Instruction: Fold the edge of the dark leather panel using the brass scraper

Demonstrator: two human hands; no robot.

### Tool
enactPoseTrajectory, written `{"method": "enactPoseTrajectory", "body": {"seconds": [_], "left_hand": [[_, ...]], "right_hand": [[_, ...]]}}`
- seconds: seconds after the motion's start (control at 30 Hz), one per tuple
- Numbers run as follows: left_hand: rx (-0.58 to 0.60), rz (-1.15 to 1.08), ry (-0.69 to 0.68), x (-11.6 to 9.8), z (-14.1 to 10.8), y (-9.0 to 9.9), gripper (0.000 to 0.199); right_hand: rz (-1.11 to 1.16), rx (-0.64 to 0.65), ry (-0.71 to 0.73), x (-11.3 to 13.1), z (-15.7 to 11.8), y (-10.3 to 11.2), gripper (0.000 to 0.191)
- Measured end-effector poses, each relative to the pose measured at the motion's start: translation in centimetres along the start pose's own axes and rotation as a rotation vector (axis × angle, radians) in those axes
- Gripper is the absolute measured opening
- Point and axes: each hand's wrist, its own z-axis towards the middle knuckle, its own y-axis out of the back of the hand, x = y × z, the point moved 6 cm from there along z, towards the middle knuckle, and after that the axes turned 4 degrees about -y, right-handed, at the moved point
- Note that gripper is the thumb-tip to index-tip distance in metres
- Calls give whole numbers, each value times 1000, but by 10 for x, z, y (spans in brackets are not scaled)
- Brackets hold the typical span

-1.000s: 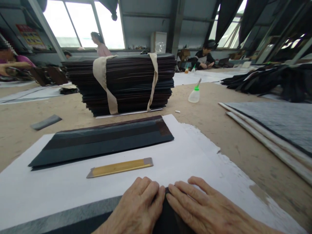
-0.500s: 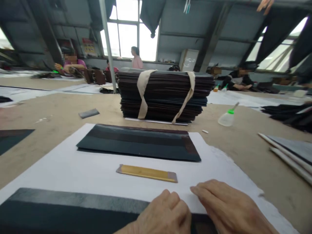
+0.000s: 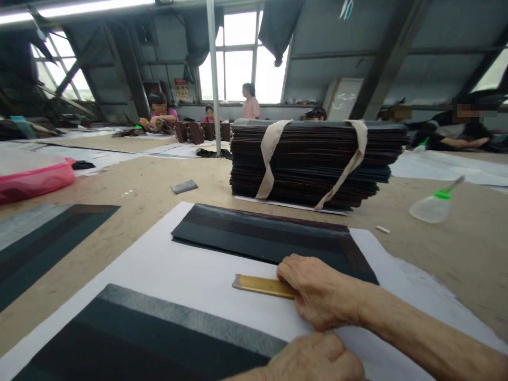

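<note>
Beneath tall bright windows (image 3: 239,66), a grey-walled workshop, with one person in pink (image 3: 251,107) upright at the back. In front, a broad tan tabletop (image 3: 210,172), and on it a large white paper sheet (image 3: 159,275). Just beyond the sheet, a thick dark stack of layered pieces (image 3: 309,159) bound with cream cloth straps (image 3: 266,153). At far left, a shallow pink plastic basin (image 3: 35,182). On the paper, a dark blue-green flat panel with a mottled grey border (image 3: 151,338) nearest, a small pile of dark folded panels (image 3: 254,233) farther off. Left hand (image 3: 315,360) bent at the near panel's right end, contact hidden, grip impossible to tell. Right hand (image 3: 317,291) over the right end of a flat yellow strip with grey ends (image 3: 262,284), fingers bent together, clamped or not impossible to tell. Apparent step: reaching for the strip; for any lift, a firm pinch and clearance from the folded panels. To the right, a green-capped squeeze bottle (image 3: 431,209); smallest, a white stub (image 3: 383,229).
</note>
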Motion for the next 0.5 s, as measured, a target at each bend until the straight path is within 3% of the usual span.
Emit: {"method": "enactPoseTrajectory", "body": {"seconds": [0.1, 0.2, 0.37, 0.5], "left_hand": [[-25, 41, -69, -7, 0, 26, 13], [38, 1, -33, -8, 0, 47, 14], [196, -74, 12, -10, -1, 56, 30], [260, -86, 12, -12, -1, 55, 39]], "right_hand": [[-74, 46, -36, -3, -3, -8, 25], [-123, 68, -125, -17, -27, -14, 20], [-134, 32, -250, -32, -115, -8, 44], [-92, -118, -273, -29, -182, -2, 38]]}}
